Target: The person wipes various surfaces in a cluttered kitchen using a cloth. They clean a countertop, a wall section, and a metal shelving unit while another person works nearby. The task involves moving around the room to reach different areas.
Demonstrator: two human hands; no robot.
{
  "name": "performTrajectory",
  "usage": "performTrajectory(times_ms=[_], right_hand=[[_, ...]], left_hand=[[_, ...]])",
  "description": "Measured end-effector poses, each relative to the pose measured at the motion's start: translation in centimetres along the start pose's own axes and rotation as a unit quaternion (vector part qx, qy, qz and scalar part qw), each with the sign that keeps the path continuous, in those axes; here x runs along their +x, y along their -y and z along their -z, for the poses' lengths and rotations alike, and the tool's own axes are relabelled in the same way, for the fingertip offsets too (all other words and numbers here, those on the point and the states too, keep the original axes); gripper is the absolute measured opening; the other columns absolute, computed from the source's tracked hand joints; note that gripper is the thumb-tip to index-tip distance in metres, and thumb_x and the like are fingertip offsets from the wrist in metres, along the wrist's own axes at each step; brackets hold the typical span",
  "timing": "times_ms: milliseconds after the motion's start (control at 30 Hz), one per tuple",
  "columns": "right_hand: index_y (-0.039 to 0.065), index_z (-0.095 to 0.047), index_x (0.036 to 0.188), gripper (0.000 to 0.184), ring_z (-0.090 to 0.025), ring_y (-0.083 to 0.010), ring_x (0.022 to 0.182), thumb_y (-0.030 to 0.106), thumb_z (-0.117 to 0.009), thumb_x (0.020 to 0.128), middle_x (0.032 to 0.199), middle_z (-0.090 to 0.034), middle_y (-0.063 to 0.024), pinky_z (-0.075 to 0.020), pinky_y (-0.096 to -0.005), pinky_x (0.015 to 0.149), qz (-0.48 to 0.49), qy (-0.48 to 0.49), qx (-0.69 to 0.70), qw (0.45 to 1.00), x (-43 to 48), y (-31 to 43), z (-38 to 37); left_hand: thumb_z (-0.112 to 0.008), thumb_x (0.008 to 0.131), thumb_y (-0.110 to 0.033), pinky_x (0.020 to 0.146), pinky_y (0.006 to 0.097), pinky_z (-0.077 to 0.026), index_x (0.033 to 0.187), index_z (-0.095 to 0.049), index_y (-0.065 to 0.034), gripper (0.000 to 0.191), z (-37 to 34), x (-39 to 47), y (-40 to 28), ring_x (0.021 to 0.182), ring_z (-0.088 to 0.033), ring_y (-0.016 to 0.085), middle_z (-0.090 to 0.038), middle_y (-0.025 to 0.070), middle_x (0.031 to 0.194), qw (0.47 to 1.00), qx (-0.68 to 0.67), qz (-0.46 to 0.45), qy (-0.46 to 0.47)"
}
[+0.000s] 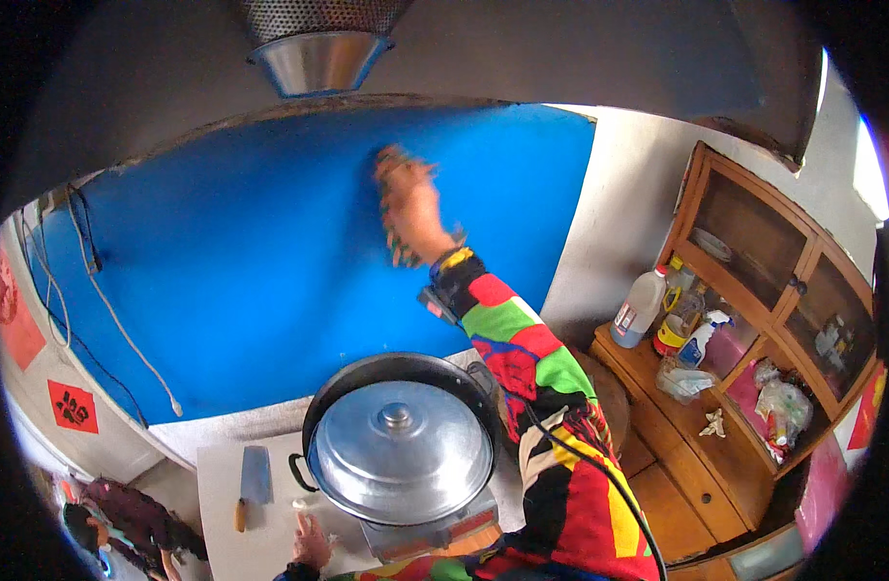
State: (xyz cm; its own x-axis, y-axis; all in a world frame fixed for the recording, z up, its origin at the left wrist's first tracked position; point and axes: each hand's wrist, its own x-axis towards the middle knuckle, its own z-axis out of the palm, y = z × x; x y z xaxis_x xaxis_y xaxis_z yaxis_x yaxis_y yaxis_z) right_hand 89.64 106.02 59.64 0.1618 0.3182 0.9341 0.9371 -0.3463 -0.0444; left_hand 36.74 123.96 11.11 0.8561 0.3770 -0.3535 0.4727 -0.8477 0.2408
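My right hand (409, 207) is raised, blurred, against or close to the blue wall panel (270, 283). Dark, greenish edges show along it, but the blur hides whether it grips anything. Low in the view, my left hand (312, 541) rests on the pale countertop (219, 494) with fingers apart. Just beyond its fingertips lies a small white piece (299, 503). A metal lid (401, 450) with a round knob sits inside a black wok (328, 385), which stands on a cooker (393, 541). To the left lies a cleaver (255, 479) with a wooden handle.
Overhead hangs a dark range hood (524, 51) with a metal cup (324, 65). A wooden cabinet (676, 465) on the right carries bottles (639, 309), a spray bottle (705, 338) and plastic bags (684, 381). Cables (125, 327) hang at left. Another person (125, 516) is at lower left.
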Motion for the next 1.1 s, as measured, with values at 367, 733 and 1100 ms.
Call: performTrajectory(times_ms=[367,733,1100], right_hand=[[-0.001,-0.069,0.11,0.029,-0.07,-0.0196,0.087,-0.004,-0.047,0.091,0.098,-0.073,-0.0105,-0.0563,-0.0332,0.074,-0.281,-0.079,0.293,0.911,-2.0,8.4,5.9],[-0.002,-0.06,0.127,0.032,-0.07,-0.0186,0.076,0.006,-0.05,0.098,0.104,-0.071,-0.0103,-0.0598,-0.0324,0.065,-0.355,0.242,0.548,0.718,-4.2,41.4,5.4],[-0.005,-0.06,0.124,0.035,-0.068,-0.0176,0.093,0.002,-0.055,0.09,0.11,-0.069,-0.0095,-0.0565,-0.0332,0.084,-0.478,0.48,0.648,0.349,-23.7,61.1,-8.4]], left_hand=[[-0.074,0.082,-0.047,0.103,0.0529,-0.045,0.148,-0.036,-0.0061,0.087,-0.4,-1.0,2.6,0.132,-0.046,0.047,-0.022,0.0272,0.159,0.994,-0.088,-0.066,-0.006],[-0.066,0.095,-0.037,0.083,0.0409,-0.054,0.123,-0.064,-0.0095,0.039,3.2,-19.5,13.2,0.091,-0.068,0.026,-0.071,0.0141,0.101,0.912,-0.351,-0.202,0.058],[-0.064,0.092,-0.03,0.084,0.0436,-0.051,0.111,-0.065,-0.0055,0.031,-6.3,-40.1,23.6,0.095,-0.066,0.025,-0.072,0.016,0.102,0.838,-0.478,0.241,-0.103]])
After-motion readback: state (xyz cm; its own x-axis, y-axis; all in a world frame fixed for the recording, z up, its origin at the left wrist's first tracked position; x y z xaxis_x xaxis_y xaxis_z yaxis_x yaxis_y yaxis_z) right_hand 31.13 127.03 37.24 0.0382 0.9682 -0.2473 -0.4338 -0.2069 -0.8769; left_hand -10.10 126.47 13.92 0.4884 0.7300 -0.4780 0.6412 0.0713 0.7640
